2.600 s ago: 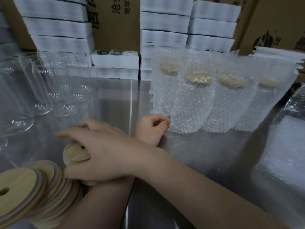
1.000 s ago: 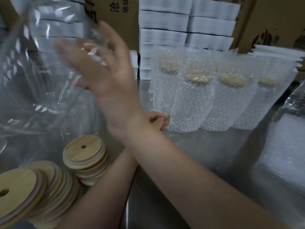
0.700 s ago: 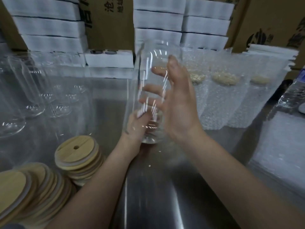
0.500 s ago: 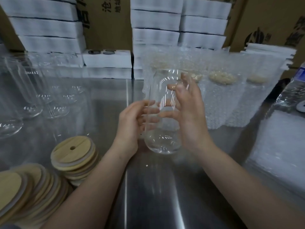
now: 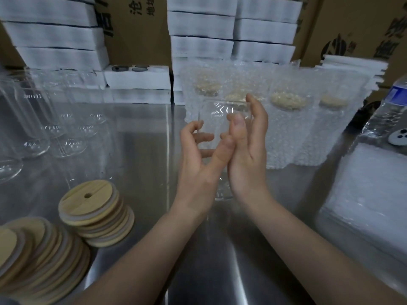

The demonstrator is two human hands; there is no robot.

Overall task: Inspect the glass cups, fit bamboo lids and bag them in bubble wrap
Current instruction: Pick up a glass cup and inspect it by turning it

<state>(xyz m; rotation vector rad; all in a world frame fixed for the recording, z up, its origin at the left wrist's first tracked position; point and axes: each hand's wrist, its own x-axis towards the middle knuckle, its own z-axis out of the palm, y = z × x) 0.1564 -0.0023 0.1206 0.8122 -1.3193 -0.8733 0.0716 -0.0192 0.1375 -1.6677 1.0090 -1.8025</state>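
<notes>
A steel tabletop (image 5: pixel 143 150) is shut in at its far edge by stacked white foam trays (image 5: pixel 200 38) and cardboard boxes (image 5: pixel 136 23). Open room is left only down the middle, from the near edge up to the trays. Toward the far left corner, smooth clear empty glasses (image 5: pixel 37 133) are stood close together. At the near left corner two leaning stacks of bamboo lids (image 5: pixel 92 212) are kept, flat round discs (a small hole is drilled in the top one). Along the far right a row of bagged cups (image 5: pixel 288 133) is stood upright, their pale lids blurred by knobbly bubble wrap. By the right edge a flat pile of bubble-wrap bags (image 5: pixel 370 205) is laid, with a plastic bottle (image 5: pixel 387 111) behind it.

Over the middle of the tabletop, just before the bagged row, a glass cup (image 5: pixel 218 122) is held upright; whether its base touches the steel cannot be told. It is gripped from both sides. The left hand (image 5: pixel 198 166) is curled round its left wall. The right hand (image 5: pixel 248 157) is set against its right wall, thumb laid across the front.
</notes>
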